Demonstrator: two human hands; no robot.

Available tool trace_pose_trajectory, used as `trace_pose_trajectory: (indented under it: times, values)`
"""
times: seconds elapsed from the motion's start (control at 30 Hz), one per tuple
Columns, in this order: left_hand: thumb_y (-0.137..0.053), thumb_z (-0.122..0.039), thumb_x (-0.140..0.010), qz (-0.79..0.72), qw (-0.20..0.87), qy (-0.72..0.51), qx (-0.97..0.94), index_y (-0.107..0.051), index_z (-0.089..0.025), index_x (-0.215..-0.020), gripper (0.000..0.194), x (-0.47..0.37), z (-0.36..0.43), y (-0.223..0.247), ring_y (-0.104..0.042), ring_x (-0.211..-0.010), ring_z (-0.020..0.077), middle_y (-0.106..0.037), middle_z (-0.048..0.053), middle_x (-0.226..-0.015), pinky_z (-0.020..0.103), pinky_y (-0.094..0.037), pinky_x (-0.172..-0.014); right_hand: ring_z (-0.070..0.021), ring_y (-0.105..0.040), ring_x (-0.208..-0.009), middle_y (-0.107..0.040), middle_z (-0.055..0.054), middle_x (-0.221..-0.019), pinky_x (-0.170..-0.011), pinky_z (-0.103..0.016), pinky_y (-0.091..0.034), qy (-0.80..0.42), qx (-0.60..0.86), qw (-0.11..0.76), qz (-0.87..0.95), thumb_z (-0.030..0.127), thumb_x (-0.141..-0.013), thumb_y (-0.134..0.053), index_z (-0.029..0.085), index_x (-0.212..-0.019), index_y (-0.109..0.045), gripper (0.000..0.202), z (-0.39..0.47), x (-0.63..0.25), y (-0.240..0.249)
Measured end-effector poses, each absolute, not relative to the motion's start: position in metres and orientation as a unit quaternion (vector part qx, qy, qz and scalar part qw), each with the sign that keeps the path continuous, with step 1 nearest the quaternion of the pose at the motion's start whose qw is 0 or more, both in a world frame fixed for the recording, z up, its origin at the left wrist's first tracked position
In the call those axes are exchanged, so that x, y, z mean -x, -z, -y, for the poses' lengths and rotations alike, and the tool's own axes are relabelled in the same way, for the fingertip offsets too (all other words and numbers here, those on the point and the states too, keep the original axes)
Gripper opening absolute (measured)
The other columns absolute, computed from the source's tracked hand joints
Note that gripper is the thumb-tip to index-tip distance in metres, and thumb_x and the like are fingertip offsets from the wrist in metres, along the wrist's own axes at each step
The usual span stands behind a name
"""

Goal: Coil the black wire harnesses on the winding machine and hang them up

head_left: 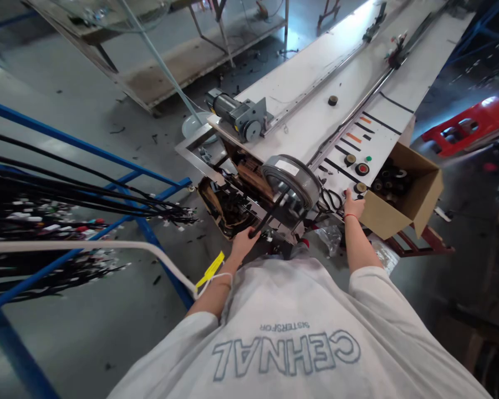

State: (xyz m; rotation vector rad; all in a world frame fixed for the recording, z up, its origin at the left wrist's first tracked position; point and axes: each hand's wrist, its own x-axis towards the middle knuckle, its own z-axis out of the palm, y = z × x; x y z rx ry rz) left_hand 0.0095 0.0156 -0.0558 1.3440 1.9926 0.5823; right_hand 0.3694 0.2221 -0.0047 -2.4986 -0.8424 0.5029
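Observation:
My left hand [244, 244] is closed round the lower end of a black flat strip [270, 213], which runs up to a large grey reel [291, 180] at the bench's near end. My right hand [354, 205] is at the bench's near edge, its thumb and fingers apart, just below a roll of tape [360, 188]. Left of that hand lie black-handled scissors [331, 199]. Two more tape rolls, one black with a red core [361, 169] and one dark with a tan core [350, 159], sit farther up the white bench top [299, 116].
A cardboard box [424, 194] of dark rolls stands right of my right hand. Blue rack bars [83, 141] carry black cable bundles on the left. A motor unit [241, 113] is mounted at the bench end. An open bag [216, 210] of black scraps sits below.

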Motion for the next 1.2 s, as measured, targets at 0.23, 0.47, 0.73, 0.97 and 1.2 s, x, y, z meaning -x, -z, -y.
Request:
trace_pose_trajectory:
  times: [0.23, 0.47, 0.73, 0.97, 1.2]
  values:
    - [-0.042, -0.05, -0.093, -0.731, 0.305, -0.303, -0.53, -0.065, -0.017, -0.087, 0.04, -0.002, 0.001, 0.029, -0.061, -0.068, 0.0178, -0.068, 0.005, -0.076, 0.026, -0.043, -0.067, -0.0375, -0.058, -0.116, -0.061, -0.026, -0.117, -0.099, -0.046, -0.045, -0.182, 0.903, 0.24, 0.306, 0.067, -0.081, -0.062, 0.01, -0.117, -0.053, 0.069, -0.221, -0.369, 0.007]
    - [-0.04, -0.048, -0.093, -0.729, 0.307, -0.312, -0.527, -0.064, -0.019, -0.088, 0.038, -0.014, -0.024, 0.001, -0.063, -0.074, 0.0205, -0.071, 0.007, -0.08, 0.028, -0.044, -0.071, -0.0378, -0.056, -0.118, -0.06, -0.027, -0.119, -0.1, -0.046, -0.044, -0.19, 0.902, 0.239, 0.306, 0.066, -0.081, -0.062, 0.008, -0.121, -0.051, 0.072, -0.222, -0.37, 0.007]
    - [-0.047, -0.049, -0.09, -0.709, 0.308, -0.335, -0.539, -0.064, -0.016, -0.082, 0.038, -0.027, -0.058, 0.002, -0.056, -0.067, 0.0174, -0.063, 0.003, -0.068, 0.026, -0.043, -0.069, -0.0361, -0.058, -0.115, -0.061, -0.027, -0.117, -0.095, -0.042, -0.047, -0.175, 0.904, 0.227, 0.317, 0.068, -0.082, -0.06, 0.009, -0.116, -0.052, 0.069, -0.223, -0.373, 0.012]
    - [-0.039, -0.057, -0.088, -0.646, 0.416, -0.295, -0.568, -0.056, -0.018, -0.068, 0.046, -0.016, -0.058, 0.026, -0.048, -0.059, 0.0146, -0.054, 0.0, -0.059, 0.026, -0.037, -0.062, -0.0356, -0.059, -0.114, -0.061, -0.025, -0.116, -0.096, -0.043, -0.047, -0.177, 0.905, 0.224, 0.314, 0.069, -0.082, -0.059, 0.011, -0.116, -0.052, 0.067, -0.224, -0.372, 0.013]
    - [-0.045, -0.074, -0.079, -0.579, 0.608, -0.332, -0.43, -0.051, -0.02, -0.069, 0.056, 0.008, -0.041, 0.0, -0.034, -0.049, 0.0114, -0.032, -0.006, -0.049, 0.026, -0.035, -0.054, -0.037, -0.059, -0.115, -0.061, -0.026, -0.116, -0.097, -0.045, -0.046, -0.179, 0.902, 0.241, 0.31, 0.07, -0.081, -0.06, 0.01, -0.115, -0.052, 0.069, -0.223, -0.371, 0.011]
